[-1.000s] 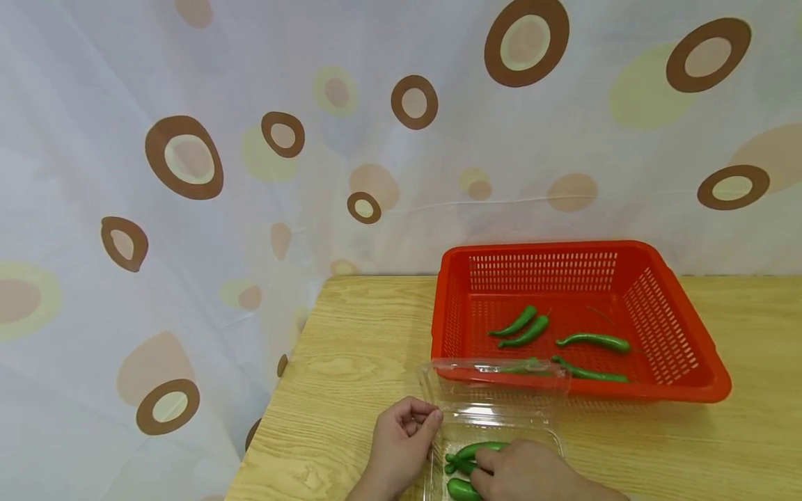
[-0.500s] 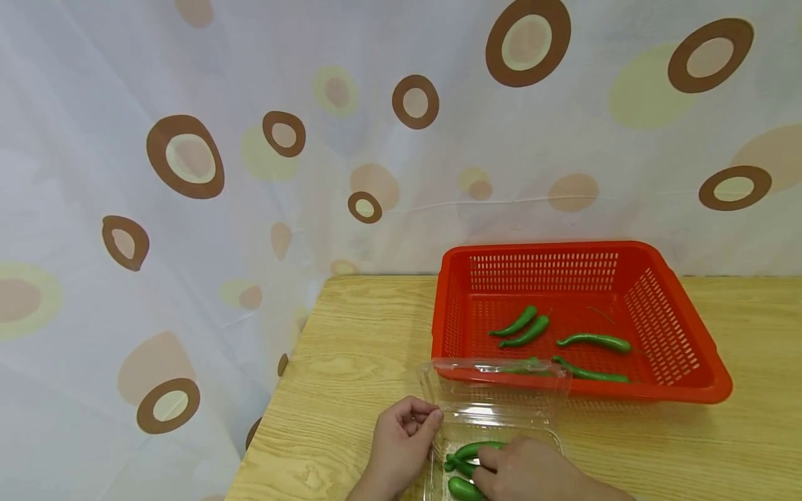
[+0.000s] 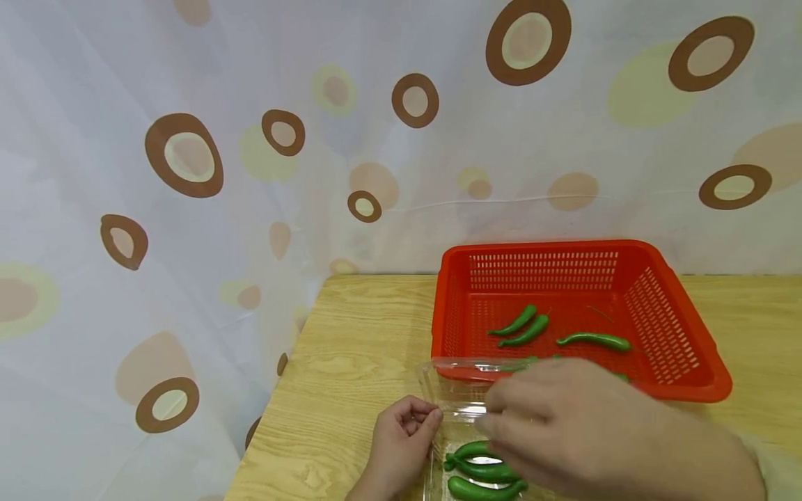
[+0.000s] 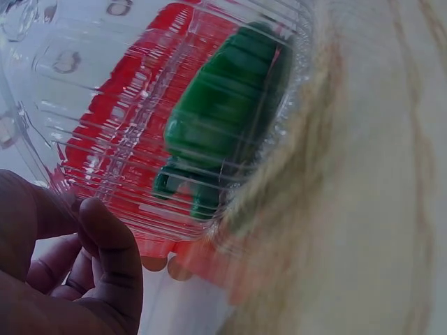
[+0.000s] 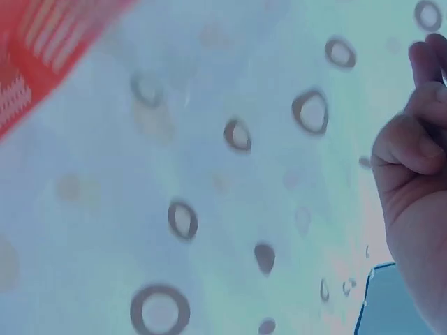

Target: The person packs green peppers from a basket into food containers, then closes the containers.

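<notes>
A clear plastic clamshell box (image 3: 457, 406) lies on the table with its lid raised against the basket. Several green chili peppers (image 3: 485, 490) are in its base, and the left wrist view shows the peppers (image 4: 220, 105) through the ribbed plastic. My left hand (image 3: 402, 440) pinches the box's left edge between thumb and index finger; in the left wrist view the left hand (image 4: 84, 265) touches that rim. My right hand (image 3: 576, 424), blurred, hovers over the box with loosely bent fingers. No pepper shows in the right hand (image 5: 419, 174) in the right wrist view.
Behind the box stands a red plastic basket (image 3: 532, 250) with slotted walls. Several green chili peppers (image 3: 598, 339) lie inside, some partly hidden by my right hand and the lid. A wooden table (image 3: 351, 348) meets a patterned curtain (image 3: 326, 139) at the back and left.
My right hand has let go of the peppers in the box and risen up and away, toward the basket. The left hand has kept its place on the box edge.
</notes>
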`<act>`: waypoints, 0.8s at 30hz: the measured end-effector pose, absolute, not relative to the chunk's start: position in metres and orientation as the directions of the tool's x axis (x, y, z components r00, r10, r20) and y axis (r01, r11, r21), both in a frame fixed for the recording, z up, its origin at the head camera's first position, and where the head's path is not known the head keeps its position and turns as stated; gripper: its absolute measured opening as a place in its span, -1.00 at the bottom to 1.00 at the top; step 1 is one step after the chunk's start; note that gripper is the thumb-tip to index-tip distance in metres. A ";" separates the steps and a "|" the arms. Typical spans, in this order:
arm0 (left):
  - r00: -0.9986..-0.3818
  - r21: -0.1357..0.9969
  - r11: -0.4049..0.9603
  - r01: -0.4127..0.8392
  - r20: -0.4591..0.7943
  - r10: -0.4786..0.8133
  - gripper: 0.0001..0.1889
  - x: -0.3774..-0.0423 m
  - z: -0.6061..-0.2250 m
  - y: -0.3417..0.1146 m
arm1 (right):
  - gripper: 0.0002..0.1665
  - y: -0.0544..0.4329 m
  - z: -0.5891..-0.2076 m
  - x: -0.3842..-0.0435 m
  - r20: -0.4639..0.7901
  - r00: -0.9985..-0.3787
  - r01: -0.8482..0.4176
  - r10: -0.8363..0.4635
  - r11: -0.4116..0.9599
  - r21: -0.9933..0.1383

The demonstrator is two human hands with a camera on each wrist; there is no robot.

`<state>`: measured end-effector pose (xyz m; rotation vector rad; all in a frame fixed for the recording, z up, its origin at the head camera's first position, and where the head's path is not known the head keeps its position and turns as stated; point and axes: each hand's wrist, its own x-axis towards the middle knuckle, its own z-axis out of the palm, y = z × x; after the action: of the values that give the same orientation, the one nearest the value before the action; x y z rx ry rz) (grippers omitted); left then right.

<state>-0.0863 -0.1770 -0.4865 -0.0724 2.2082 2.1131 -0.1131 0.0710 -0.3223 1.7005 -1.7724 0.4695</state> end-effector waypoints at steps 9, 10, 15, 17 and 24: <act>-0.996 0.994 0.061 -0.086 -0.088 0.028 -0.84 -0.086 -0.485 -0.176 | -0.78 0.095 -0.310 -0.240 0.579 -0.296 -0.884 -0.760 0.448 0.136; -0.996 0.995 0.058 -0.083 -0.084 0.025 -0.84 -0.086 -0.486 -0.176 | -0.75 0.097 -0.317 -0.254 0.529 -0.372 -0.858 -0.763 0.500 0.118; -0.997 0.996 0.040 -0.074 -0.075 0.021 -0.83 -0.085 -0.487 -0.174 | -0.59 0.104 -0.359 -0.301 0.197 -0.664 -0.723 -0.722 0.687 0.079; -0.996 0.996 0.035 -0.081 -0.082 0.020 -0.84 -0.085 -0.488 -0.172 | -0.54 0.108 -0.375 -0.312 0.075 -0.715 -0.694 -0.695 0.718 0.051; -0.994 0.994 0.046 -0.101 -0.102 0.025 -0.84 -0.081 -0.484 -0.171 | -0.56 0.118 -0.403 -0.317 -0.114 -0.730 -0.666 -0.674 0.739 -0.099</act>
<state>-0.0805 -0.1710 -0.4843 -0.0810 2.2043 2.1070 -0.3171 0.1181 -0.4032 1.1862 -3.0616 0.0849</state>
